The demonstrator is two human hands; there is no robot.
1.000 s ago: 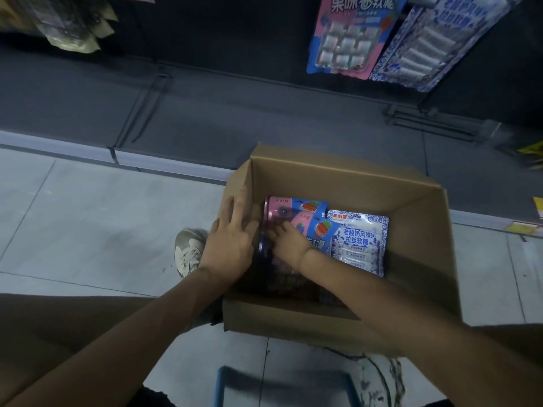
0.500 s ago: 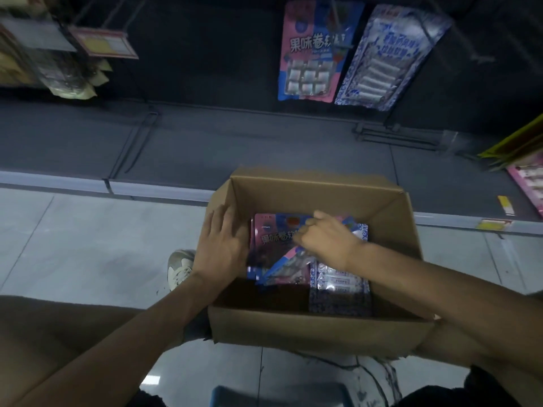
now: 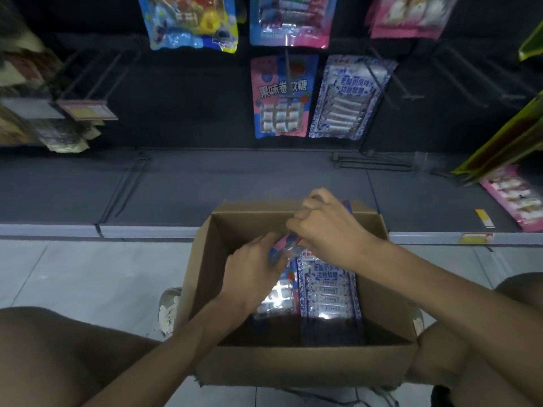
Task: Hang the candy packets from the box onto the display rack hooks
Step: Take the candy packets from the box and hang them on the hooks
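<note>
An open cardboard box [image 3: 205,254] stands on the floor between my knees. Inside lie pink-and-blue candy packets [image 3: 280,298] on the left and blue-and-white patterned packets [image 3: 326,289] on the right. My right hand [image 3: 326,227] grips the top of a pink-and-blue packet and holds it lifted above the box's far side. My left hand [image 3: 252,268] holds the lower part of the same packet inside the box. On the rack ahead, a matching pink-and-blue packet [image 3: 282,95] and a blue-and-white packet [image 3: 346,98] hang from hooks.
More packets hang on the upper row [image 3: 191,22]. Bare hooks [image 3: 88,71] stick out at the left, near a price tag [image 3: 85,110]. Yellow and pink packets [image 3: 514,195] hang at the right edge. The dark base shelf [image 3: 176,189] lies behind the box. My shoe [image 3: 169,306] is left of the box.
My right hand has risen toward the box's far rim with the pink-and-blue packet. My left hand moved from the box's left wall onto the packet. The view tilted up, showing more rack.
</note>
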